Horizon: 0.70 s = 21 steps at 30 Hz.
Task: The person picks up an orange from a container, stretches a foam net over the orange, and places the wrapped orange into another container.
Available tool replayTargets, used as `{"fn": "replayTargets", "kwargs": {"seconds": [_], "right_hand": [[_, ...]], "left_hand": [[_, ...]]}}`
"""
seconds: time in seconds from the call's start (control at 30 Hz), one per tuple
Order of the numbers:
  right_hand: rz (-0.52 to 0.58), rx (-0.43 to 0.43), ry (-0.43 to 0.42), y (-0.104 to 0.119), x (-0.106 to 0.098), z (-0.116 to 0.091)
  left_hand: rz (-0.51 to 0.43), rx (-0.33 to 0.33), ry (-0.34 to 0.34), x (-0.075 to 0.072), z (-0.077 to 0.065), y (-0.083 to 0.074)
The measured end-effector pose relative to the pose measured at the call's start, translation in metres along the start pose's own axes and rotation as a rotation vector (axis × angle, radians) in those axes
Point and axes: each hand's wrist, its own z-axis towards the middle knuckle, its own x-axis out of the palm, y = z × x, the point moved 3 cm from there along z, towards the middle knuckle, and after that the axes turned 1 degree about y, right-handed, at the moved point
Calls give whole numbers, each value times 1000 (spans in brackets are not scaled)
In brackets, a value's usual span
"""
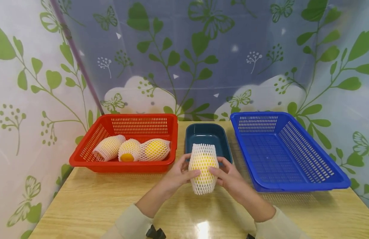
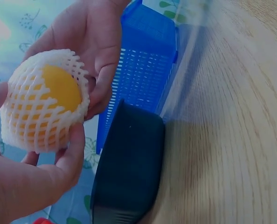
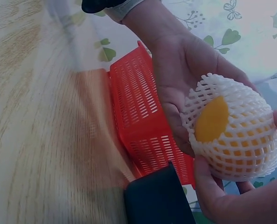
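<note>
A yellow-orange round fruit in a white foam net sleeve [image 1: 203, 167] is held up between both hands, in front of the dark teal tray [image 1: 206, 130]. My left hand [image 1: 179, 174] grips it from the left, thumb on the near face and fingers behind. From the right, my right hand [image 1: 230, 177] holds it the same way. Both wrist views show bare orange skin at the sleeve's open end, seen on the netted fruit [image 2: 45, 102] in the left one. The exact kind of fruit cannot be told.
To the left stands a red basket [image 1: 124, 164] with 3 netted yellow fruits [image 1: 154, 149] inside. A blue basket [image 1: 269, 159] with slotted walls is at the right. All rest on a wooden table [image 1: 91, 202] against a leaf-patterned curtain [image 1: 172, 66].
</note>
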Motion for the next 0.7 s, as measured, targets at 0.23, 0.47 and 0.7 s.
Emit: {"fn": "replayTargets", "kwargs": {"seconds": [0.23, 0.47, 0.7], "right_hand": [[98, -38, 78, -6, 2, 2], [97, -20, 178, -10, 4, 2], [202, 24, 224, -16, 1, 7]], "left_hand": [[116, -23, -94, 7, 0, -3], [215, -29, -159, 15, 4, -2], [240, -13, -173, 19, 7, -2]]}}
